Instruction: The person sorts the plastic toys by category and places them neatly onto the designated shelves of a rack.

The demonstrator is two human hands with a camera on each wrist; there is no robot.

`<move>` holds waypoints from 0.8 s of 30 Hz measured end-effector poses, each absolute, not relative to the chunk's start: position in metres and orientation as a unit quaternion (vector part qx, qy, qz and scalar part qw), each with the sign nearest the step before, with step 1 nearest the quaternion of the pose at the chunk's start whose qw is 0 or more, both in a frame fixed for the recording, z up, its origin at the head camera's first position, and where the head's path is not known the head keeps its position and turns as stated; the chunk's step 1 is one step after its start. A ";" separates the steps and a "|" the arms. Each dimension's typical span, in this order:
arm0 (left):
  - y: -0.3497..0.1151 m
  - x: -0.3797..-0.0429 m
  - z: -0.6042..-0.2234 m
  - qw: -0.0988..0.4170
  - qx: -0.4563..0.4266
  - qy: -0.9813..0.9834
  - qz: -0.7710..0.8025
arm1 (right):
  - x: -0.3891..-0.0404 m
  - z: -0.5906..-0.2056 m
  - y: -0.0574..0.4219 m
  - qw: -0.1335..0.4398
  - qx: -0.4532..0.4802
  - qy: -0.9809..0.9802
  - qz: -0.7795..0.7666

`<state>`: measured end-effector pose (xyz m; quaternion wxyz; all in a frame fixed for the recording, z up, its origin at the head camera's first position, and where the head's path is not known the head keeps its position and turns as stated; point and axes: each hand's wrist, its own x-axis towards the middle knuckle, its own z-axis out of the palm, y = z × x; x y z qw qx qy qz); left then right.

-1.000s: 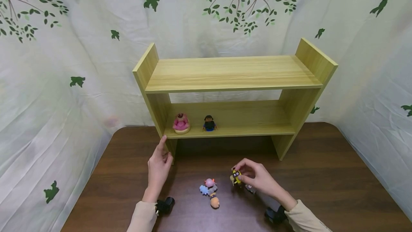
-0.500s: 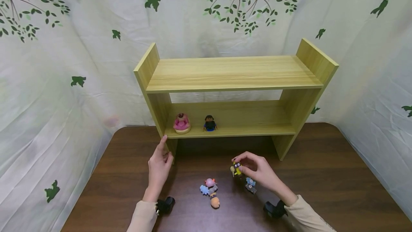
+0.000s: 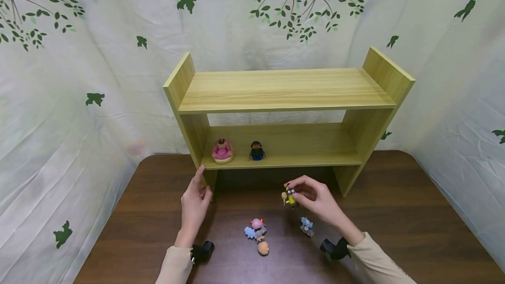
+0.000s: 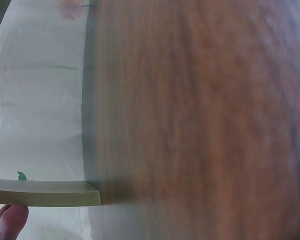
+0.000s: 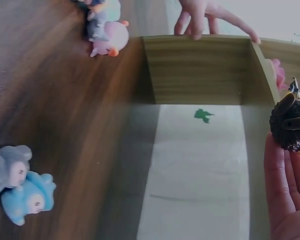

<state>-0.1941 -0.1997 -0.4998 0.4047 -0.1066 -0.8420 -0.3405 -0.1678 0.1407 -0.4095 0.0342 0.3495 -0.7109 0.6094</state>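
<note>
My right hand (image 3: 321,200) pinches a small yellow-and-dark toy figurine (image 3: 290,196) with big white eyes, held over the table in front of the shelf. Its dark, furry-looking back (image 5: 290,122) shows in the right wrist view. My left hand (image 3: 195,200) touches the left side of the wooden shelf (image 3: 288,89), index finger extended to the corner of the lower board. On that board sit a pink bear figurine (image 3: 222,151) at the left end and a dark-haired figurine in blue (image 3: 257,150) to its right.
Several small toys (image 3: 257,232) lie clustered on the brown table (image 3: 158,222) between my hands. A blue toy (image 3: 306,222) and a grey toy (image 3: 307,231) lie together nearer my right wrist. Behind the shelf hangs a white leaf-printed cloth (image 3: 118,47).
My right hand has moved forward toward the shelf with the figurine, leaving the blue and grey toys in plain sight. The left hand has stayed put.
</note>
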 end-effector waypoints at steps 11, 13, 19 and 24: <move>-0.200 -0.194 -0.500 0.402 -0.104 -0.843 -0.342 | -0.170 -0.396 0.138 0.033 0.333 -0.717 0.611; -0.199 -0.194 -0.499 0.402 -0.104 -0.844 -0.341 | -0.171 -0.395 0.138 0.033 0.333 -0.717 0.612; -0.200 -0.194 -0.500 0.402 -0.106 -0.843 -0.341 | -0.173 -0.390 0.137 0.036 0.322 -0.721 0.612; -0.200 -0.194 -0.501 0.403 -0.105 -0.840 -0.346 | -0.175 -0.382 0.136 0.045 0.310 -0.728 0.610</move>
